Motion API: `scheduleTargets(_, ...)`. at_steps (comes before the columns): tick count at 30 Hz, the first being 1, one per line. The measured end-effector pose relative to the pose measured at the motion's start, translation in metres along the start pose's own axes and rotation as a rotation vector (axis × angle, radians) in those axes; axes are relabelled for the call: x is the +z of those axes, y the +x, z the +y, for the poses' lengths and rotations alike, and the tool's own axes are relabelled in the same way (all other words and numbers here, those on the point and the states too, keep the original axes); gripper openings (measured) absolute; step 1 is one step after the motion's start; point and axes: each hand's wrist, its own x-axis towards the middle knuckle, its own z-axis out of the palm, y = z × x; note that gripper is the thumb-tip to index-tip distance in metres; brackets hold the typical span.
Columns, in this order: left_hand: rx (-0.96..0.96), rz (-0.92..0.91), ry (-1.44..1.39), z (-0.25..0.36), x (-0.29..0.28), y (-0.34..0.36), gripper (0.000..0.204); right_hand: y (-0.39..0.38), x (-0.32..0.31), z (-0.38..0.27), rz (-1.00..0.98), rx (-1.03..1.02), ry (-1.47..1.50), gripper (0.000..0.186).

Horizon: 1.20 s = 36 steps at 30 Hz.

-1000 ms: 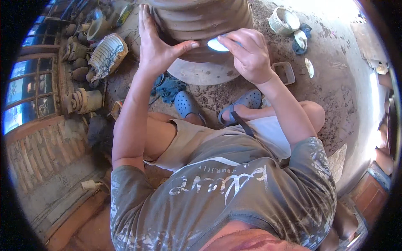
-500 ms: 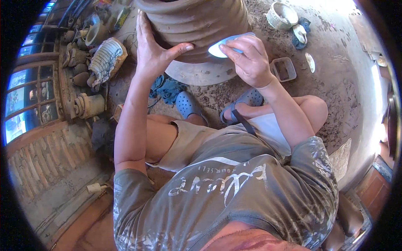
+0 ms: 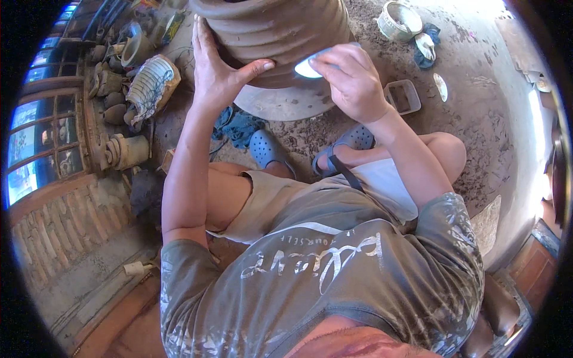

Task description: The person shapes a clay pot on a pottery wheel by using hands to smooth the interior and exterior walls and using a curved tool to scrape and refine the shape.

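A large brown clay pot (image 3: 286, 36) with thick ridges round its wall stands on a pale round board (image 3: 286, 106) in front of me. My left hand (image 3: 218, 68) lies against the pot's left side, fingers stretched up along the wall and thumb spread across its near face. Between the thumb and fingers of my right hand (image 3: 355, 83) is a flat, shiny oval scraper (image 3: 307, 67). Its bright face is turned toward me, close to the right of the pot's near wall. Whether its edge touches the clay I cannot tell.
A clear plastic tub (image 3: 403, 97) and an oval shiny piece (image 3: 440, 88) lie on the right. Farther back are a white bucket (image 3: 400, 21) and a dark cloth (image 3: 425, 48). Blue cloth (image 3: 239, 127) lies by my feet; clay pots (image 3: 137, 48) crowd the left.
My right hand has tilted slightly, turning the scraper so less of its face shows. The left hand keeps its place on the pot.
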Motion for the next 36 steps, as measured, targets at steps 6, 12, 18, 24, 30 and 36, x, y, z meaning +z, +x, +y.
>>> scheduleTargets(6, 0.021, 0.035, 0.056, 0.002, 0.001, 0.001, 0.144, -0.015, -0.012, -0.007, -0.137, 0.074, -0.017, 0.035)
scheduleTargets(12, -0.011, 0.054, -0.11, -0.023, -0.008, 0.012, 0.139, -0.042, -0.019, -0.017, 0.048, 0.149, -0.006, 0.035)
scheduleTargets(18, -0.068, -0.016, -0.305, -0.015, -0.003, 0.013, 0.131, -0.034, 0.001, -0.001, 0.091, 0.019, -0.015, 0.033)
scheduleTargets(24, -0.091, -0.022, -0.332, -0.011, -0.003, 0.011, 0.129, -0.028, 0.017, 0.007, 0.13, -0.013, 0.008, 0.03)
scheduleTargets(30, -0.077, -0.015, -0.312, -0.014, -0.001, 0.009, 0.127, -0.035, 0.011, 0.003, 0.02, 0.065, 0.008, 0.031)
scheduleTargets(36, -0.091, -0.009, -0.333, -0.013, -0.001, 0.012, 0.128, -0.022, 0.007, 0.007, 0.024, 0.05, 0.022, 0.031)
